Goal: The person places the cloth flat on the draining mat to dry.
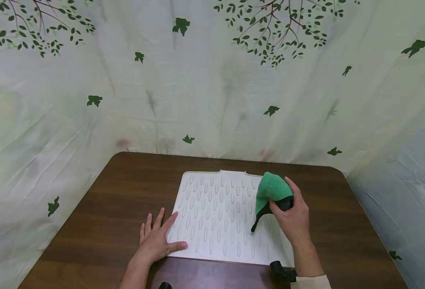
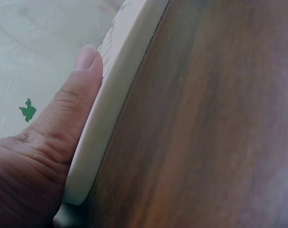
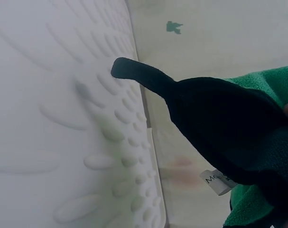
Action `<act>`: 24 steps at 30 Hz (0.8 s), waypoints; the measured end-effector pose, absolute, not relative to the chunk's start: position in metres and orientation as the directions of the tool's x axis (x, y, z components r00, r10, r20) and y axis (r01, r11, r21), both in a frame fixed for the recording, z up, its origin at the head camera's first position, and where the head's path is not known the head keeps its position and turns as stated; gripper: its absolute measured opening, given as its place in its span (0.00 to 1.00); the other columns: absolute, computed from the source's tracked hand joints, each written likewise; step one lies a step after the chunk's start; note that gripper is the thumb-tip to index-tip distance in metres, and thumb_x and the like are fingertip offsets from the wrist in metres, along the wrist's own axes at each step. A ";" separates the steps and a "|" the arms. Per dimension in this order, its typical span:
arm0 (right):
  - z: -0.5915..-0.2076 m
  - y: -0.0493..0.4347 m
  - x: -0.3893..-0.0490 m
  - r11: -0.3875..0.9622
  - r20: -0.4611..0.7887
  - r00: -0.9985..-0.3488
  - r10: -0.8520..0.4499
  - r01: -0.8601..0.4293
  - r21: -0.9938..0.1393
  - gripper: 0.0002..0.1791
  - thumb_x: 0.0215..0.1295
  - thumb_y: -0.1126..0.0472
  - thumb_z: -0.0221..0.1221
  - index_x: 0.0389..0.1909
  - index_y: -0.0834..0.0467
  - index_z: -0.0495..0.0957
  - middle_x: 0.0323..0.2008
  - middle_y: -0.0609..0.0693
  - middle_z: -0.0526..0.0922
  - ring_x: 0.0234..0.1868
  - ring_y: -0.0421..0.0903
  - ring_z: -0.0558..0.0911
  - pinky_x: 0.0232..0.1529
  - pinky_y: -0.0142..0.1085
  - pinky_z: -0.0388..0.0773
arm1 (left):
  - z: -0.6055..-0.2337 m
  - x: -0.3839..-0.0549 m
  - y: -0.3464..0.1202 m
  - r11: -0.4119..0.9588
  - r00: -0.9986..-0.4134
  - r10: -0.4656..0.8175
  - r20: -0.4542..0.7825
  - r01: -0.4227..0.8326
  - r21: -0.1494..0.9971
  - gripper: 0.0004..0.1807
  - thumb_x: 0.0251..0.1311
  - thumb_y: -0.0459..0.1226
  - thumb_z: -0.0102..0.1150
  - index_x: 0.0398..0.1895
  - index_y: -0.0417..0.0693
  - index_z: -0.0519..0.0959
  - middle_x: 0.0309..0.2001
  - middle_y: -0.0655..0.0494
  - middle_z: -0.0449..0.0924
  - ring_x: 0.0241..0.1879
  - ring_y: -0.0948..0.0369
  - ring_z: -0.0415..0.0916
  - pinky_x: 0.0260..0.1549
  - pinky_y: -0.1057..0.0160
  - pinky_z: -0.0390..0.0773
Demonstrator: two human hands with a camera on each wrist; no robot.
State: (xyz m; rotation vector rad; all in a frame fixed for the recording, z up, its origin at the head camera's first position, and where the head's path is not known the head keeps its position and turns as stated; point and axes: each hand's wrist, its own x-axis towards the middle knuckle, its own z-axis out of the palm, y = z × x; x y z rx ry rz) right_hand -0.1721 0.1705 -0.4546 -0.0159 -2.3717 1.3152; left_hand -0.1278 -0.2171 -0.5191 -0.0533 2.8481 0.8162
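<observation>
A white board with rows of raised oval ridges lies on the brown table. My left hand rests spread at its near left corner, thumb along the near edge. In the left wrist view that thumb presses against the board's thick side. My right hand grips a green terry cleaning pad with a black backing, thumb on one side and fingers on the other, over the board's right part. A black tab hangs from the pad, and a white label sticks out beside it.
The table has rounded far corners. Behind it hangs a pale curtain printed with leaves and branches, which also runs along both sides. A black wrist device sits on my right wrist, close to the board's near right corner.
</observation>
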 end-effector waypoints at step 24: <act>-0.466 0.155 -0.177 0.563 0.324 -0.929 0.181 -0.173 -0.808 0.44 0.58 0.65 0.72 0.75 0.47 0.64 0.65 0.63 0.75 0.60 0.63 0.75 0.58 0.65 0.75 | -0.519 -0.128 -0.217 0.842 -0.983 0.014 -0.181 -0.086 0.532 0.64 0.38 0.69 0.73 0.81 0.63 0.58 0.84 0.41 0.37 0.79 0.31 0.23 0.72 0.28 0.29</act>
